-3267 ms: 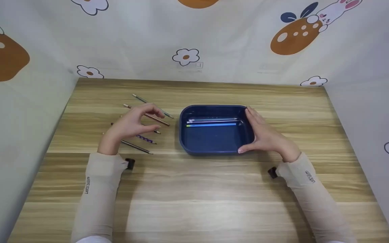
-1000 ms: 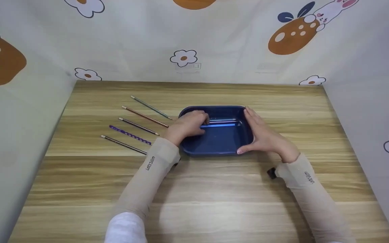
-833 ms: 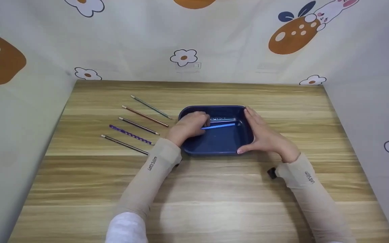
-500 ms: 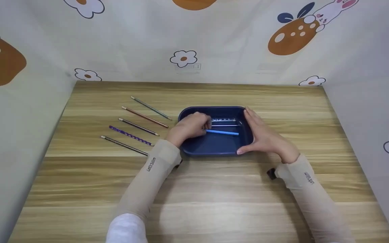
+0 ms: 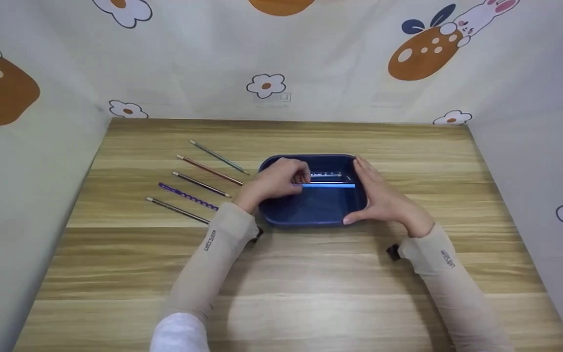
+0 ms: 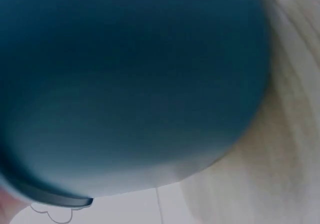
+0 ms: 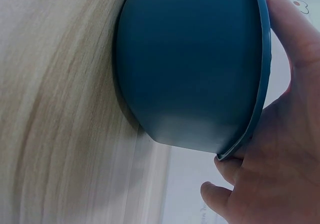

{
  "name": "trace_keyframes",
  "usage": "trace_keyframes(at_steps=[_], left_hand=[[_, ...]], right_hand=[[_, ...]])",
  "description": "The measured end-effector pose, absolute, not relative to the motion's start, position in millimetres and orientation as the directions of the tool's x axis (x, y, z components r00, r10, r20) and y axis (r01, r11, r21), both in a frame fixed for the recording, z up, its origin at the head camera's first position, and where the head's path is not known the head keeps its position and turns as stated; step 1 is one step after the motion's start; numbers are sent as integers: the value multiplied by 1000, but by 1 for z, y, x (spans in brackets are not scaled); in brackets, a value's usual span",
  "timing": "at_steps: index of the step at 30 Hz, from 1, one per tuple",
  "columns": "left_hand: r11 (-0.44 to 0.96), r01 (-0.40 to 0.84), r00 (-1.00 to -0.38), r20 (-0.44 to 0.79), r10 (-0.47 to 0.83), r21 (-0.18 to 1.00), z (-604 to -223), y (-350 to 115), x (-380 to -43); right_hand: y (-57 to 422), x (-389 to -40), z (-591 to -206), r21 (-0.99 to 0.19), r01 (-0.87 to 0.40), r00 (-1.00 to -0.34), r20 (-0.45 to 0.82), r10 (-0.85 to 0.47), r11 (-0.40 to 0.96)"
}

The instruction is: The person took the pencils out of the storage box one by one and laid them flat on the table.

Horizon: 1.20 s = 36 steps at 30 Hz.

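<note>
A dark blue rectangular container (image 5: 320, 210) stands on the wooden table. Its outer wall fills much of both wrist views. My left hand (image 5: 279, 180) reaches over its left rim and pinches a bright blue pencil (image 5: 330, 186) between thumb and fingers; the hand covers the pencil's left end. Behind that pencil, a patterned pencil (image 5: 328, 174) lies in the container, partly hidden. My right hand (image 5: 389, 200) grips the container's right end, thumb on the near rim and fingers at the far corner. In the right wrist view, fingers (image 7: 295, 29) lie over the rim.
Left of the container several pencils lie slanted and apart: green (image 5: 219, 156), reddish-brown (image 5: 208, 169), dark (image 5: 201, 184), purple patterned (image 5: 188, 195) and black (image 5: 178, 209). A patterned curtain (image 5: 203, 58) encloses the table's back and sides.
My left hand has moved from above the loose pencils into the container and taken hold of the blue pencil. That pencil tilted, then shifted right and levelled. My right hand stays put.
</note>
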<state>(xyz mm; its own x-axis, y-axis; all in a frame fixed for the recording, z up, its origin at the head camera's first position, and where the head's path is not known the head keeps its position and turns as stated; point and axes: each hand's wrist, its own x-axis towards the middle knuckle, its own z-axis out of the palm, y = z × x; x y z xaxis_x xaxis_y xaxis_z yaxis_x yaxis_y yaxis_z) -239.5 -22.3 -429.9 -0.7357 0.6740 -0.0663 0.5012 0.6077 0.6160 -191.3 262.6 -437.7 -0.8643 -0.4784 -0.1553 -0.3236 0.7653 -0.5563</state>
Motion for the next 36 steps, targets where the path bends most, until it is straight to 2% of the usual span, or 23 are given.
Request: trace_keyframes(at_steps=[5,15,25,36], left_hand=[[571,527,-725,-18,688,629,-420,-27,-235],[518,473,-705,-47,708,713,-405,-44,-228],[453,494,-664,-14,747,742,-391,-73,-216],[428,458,-667,-18,745,779,-387,-115,-206]], right_hand=[[263,-191,-438,-559,-326,-865,-150,-480,763],[262,-190,-436,-557,-337,-862,-142,-486,759],[262,-190,-437,-553,-343,-863,-134,-487,759],[262,-190,-437,-556,-353,-860,-124,-495,753]])
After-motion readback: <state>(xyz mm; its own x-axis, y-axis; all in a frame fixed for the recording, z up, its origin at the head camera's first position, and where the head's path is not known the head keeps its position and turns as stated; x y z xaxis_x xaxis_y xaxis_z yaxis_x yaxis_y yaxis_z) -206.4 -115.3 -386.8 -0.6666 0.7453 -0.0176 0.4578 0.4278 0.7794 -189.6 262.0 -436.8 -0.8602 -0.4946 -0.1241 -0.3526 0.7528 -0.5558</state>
